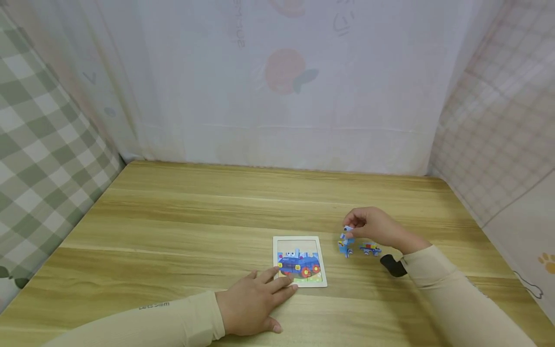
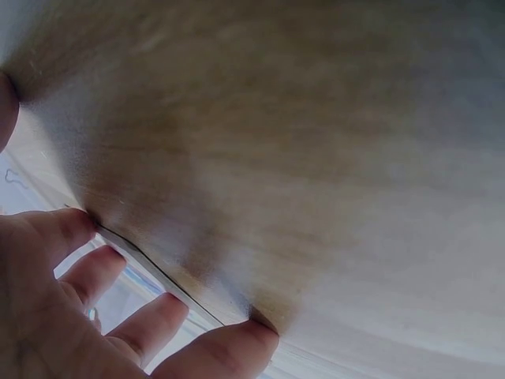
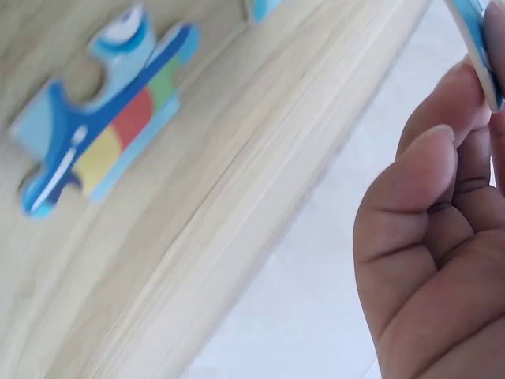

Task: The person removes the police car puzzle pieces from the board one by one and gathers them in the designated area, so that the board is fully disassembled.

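Note:
A white-rimmed puzzle board (image 1: 297,238) lies flat on the table, its lower part filled with pieces that picture a blue vehicle with eyes; bare backing shows along its top. My left hand (image 1: 251,304) rests over the board's lower left edge with fingers spread. To the right of the board, my right hand (image 1: 378,227) pinches a blue puzzle piece (image 3: 476,43) between thumb and fingers. Below that hand is another blue piece (image 1: 344,249), partly hidden. Next to it lies a loose piece (image 3: 118,122) with red, yellow and green patches.
The wooden table (image 1: 195,207) runs back to a white curtain (image 1: 195,115). Checked cloth (image 1: 39,130) hangs at the left side. A black object (image 1: 393,265) shows at the right wrist.

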`<state>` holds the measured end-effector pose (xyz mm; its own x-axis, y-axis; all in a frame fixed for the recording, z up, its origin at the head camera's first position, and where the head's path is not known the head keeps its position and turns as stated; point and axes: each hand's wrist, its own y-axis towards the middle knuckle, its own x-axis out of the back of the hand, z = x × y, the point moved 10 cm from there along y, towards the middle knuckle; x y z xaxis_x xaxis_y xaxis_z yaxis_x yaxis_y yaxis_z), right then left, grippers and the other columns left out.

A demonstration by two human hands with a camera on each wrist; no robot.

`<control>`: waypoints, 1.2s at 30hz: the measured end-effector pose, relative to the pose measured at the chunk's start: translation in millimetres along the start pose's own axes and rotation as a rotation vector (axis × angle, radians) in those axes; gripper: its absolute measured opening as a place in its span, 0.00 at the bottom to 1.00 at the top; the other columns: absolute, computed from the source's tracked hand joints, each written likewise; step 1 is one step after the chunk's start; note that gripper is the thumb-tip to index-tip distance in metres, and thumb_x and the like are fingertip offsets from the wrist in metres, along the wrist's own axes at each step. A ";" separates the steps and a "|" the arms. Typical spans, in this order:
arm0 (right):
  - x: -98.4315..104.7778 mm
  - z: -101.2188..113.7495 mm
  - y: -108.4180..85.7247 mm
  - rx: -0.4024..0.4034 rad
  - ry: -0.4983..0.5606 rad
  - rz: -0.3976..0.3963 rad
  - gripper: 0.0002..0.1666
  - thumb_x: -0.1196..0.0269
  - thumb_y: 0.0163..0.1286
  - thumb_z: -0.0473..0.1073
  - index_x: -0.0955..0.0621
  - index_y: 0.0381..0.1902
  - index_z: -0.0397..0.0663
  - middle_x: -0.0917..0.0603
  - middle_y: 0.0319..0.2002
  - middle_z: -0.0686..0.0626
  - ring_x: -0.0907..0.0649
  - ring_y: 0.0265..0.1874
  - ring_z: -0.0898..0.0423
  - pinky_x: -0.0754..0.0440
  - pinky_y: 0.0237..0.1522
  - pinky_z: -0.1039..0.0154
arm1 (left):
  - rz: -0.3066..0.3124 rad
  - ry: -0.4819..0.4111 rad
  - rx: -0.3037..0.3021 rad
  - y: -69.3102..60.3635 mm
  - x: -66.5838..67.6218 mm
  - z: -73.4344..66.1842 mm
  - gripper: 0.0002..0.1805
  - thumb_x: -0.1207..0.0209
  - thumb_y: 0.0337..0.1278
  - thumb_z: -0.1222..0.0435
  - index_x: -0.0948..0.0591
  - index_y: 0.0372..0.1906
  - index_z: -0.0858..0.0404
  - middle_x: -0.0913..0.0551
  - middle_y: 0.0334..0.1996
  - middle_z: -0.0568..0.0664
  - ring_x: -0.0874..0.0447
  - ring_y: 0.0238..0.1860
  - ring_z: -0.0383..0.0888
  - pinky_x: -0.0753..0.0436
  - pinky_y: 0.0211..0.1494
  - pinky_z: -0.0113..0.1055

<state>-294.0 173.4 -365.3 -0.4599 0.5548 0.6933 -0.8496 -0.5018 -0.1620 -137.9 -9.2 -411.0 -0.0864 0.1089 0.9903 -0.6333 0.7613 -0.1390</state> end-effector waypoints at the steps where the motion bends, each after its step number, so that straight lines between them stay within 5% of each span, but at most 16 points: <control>1: 2.9 -3.1 -1.3 -0.006 -0.001 -0.008 0.09 0.33 0.62 0.36 0.20 0.38 0.38 0.22 0.29 0.50 0.25 0.29 0.57 0.24 0.31 0.67 | 0.000 0.001 -0.002 0.1 0.0 -0.1 0.40 0.49 0.58 0.36 0.36 0.73 0.48 0.37 0.72 0.41 0.38 0.70 0.50 0.22 0.54 0.52; 20: 36.3 -45.0 -27.6 -0.072 -0.071 -0.080 0.12 0.31 0.60 0.39 0.20 0.37 0.39 0.21 0.30 0.51 0.24 0.29 0.62 0.24 0.31 0.68 | 0.017 -0.012 -0.009 0.9 -1.2 0.1 0.40 0.49 0.58 0.36 0.36 0.73 0.48 0.38 0.72 0.41 0.39 0.70 0.50 0.22 0.54 0.52; 36: 40.4 -82.9 -41.5 -0.192 -0.006 -0.010 0.16 0.36 0.67 0.41 0.19 0.44 0.32 0.18 0.33 0.52 0.27 0.28 0.64 0.27 0.29 0.67 | -0.014 0.013 -0.021 0.7 -0.6 -0.3 0.40 0.49 0.57 0.36 0.35 0.72 0.49 0.37 0.71 0.41 0.38 0.70 0.50 0.21 0.53 0.52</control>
<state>-298.6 271.7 -388.8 -0.4503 0.5550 0.6995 -0.8880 -0.3601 -0.2859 -138.1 -8.6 -411.7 -0.0669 0.1062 0.9921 -0.6181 0.7761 -0.1248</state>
